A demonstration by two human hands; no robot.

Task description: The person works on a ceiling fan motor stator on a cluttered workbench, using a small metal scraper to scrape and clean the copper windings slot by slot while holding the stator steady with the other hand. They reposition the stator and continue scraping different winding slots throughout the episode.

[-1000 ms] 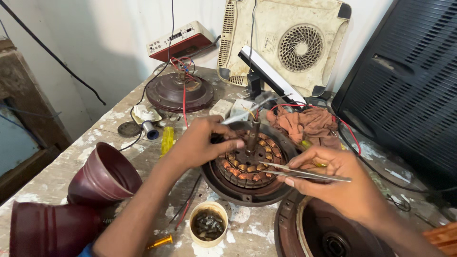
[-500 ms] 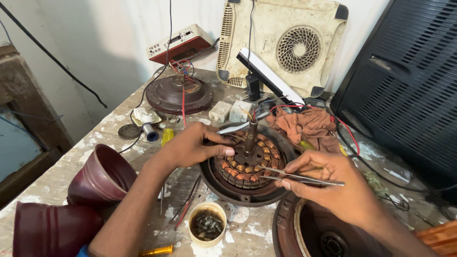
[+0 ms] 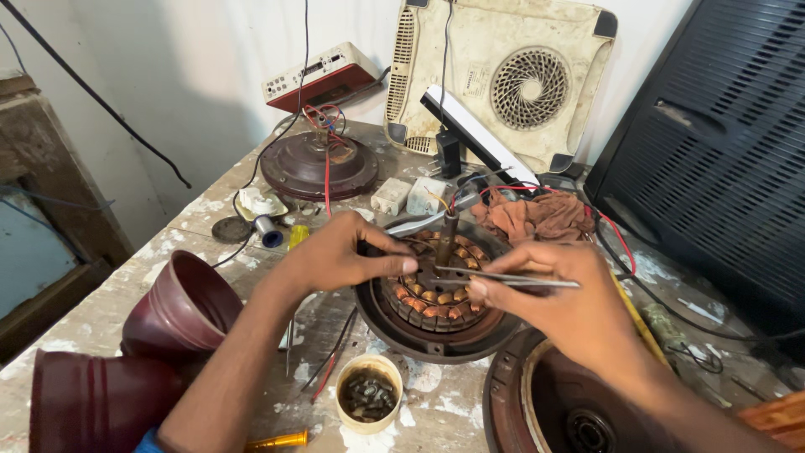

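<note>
L hand [image 3: 335, 256] shifted onto stator [image 3: 436, 285], R hand [image 3: 562, 306] opposite.

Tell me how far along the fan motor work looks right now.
Done: the motor is opened up, the copper windings exposed in the lower housing, with another dark housing set aside. In hand: the right hand holds metal tweezers at the winding core, while the left hand works the core's edge. Left: the housings are apart, loose red wires unconnected.

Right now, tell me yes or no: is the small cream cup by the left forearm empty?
No: the small cream cup holds a heap of dark bits, standing on the bench in front of the motor stator.
</note>
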